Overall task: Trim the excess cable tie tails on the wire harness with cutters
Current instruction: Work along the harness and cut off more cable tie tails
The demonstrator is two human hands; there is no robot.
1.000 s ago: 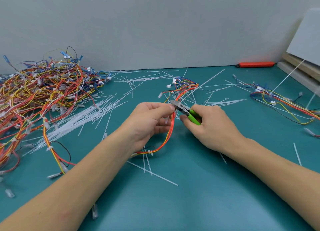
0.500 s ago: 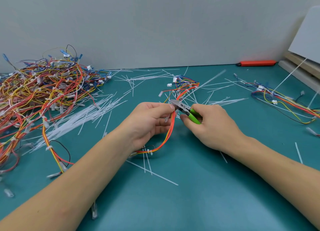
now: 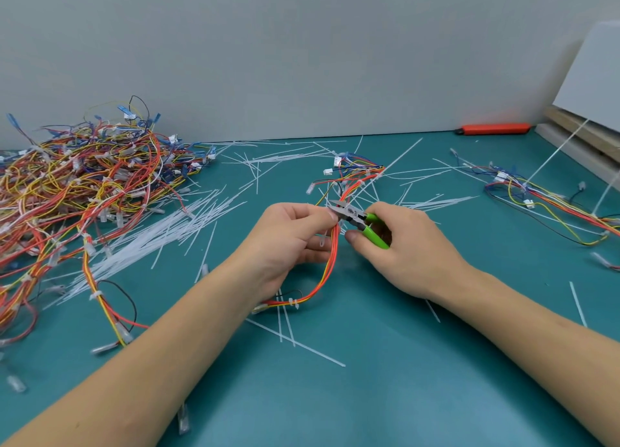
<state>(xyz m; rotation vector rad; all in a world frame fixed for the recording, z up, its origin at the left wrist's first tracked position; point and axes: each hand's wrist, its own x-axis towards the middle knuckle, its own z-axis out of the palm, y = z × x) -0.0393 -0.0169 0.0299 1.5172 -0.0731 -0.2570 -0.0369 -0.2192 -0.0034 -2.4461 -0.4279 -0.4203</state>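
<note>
A red, orange and yellow wire harness [image 3: 330,265] loops across the middle of the teal table. My left hand [image 3: 288,242] pinches it between thumb and fingers near a white cable tie [image 3: 322,240]. My right hand [image 3: 402,245] grips green-handled cutters [image 3: 364,223], whose metal jaws point left and touch the harness just beside my left thumb. Another tie [image 3: 292,302] wraps the harness lower down. The far end of the harness, with white connectors [image 3: 337,161], lies behind my hands.
A large tangle of harnesses [image 3: 77,191] fills the left side. Cut white tie tails [image 3: 161,232] are strewn across the table. Another harness [image 3: 543,198] lies at the right. An orange knife [image 3: 493,128] lies by the wall, and boards [image 3: 583,134] lean at the far right.
Both hands stay almost in place. The cutter jaws have edged slightly closer to my left thumb on the harness.
</note>
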